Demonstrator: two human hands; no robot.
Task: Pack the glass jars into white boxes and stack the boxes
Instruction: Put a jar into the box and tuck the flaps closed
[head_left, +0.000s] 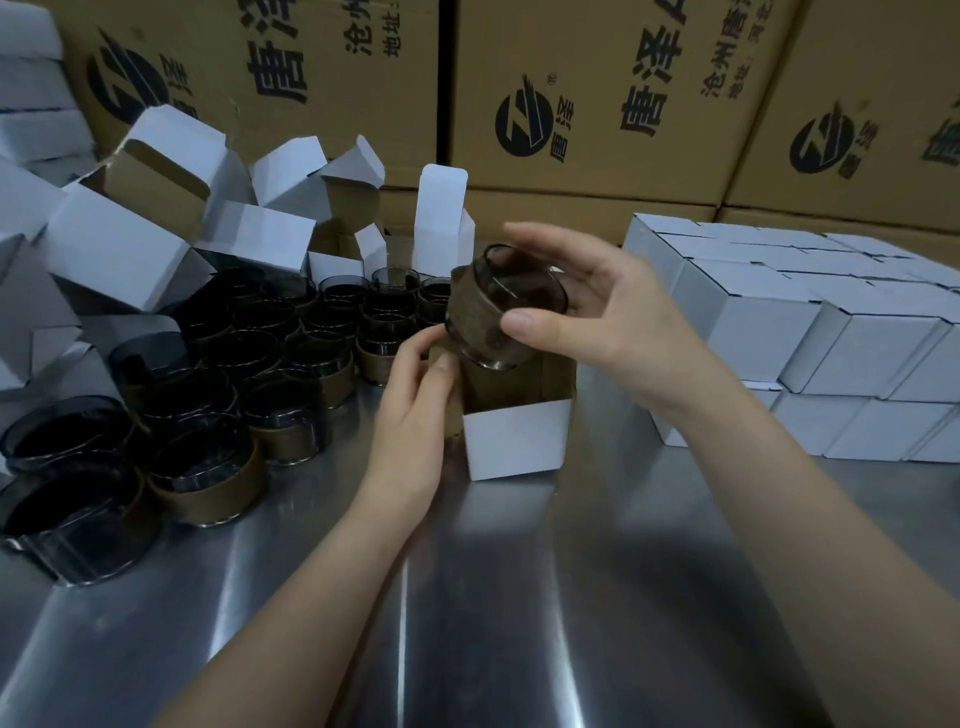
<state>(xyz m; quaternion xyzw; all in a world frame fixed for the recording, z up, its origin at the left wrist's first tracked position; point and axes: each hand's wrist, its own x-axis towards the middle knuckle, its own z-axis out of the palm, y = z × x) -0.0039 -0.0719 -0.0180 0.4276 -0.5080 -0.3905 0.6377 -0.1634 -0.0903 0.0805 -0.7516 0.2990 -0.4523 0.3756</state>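
The right hand (613, 317) grips the glass jar (498, 317), tilted just above the open white box (514, 441) on the desk (519, 597). The left hand (415, 415) pinches the box wall. I would level the jar first, then lower it slowly.

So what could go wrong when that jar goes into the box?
The jar is tilted in the right hand, so its bottom could catch the rim of the open box and slip. The left hand holds the box's side and might get pinched. Loose jars stand close by and could get knocked.
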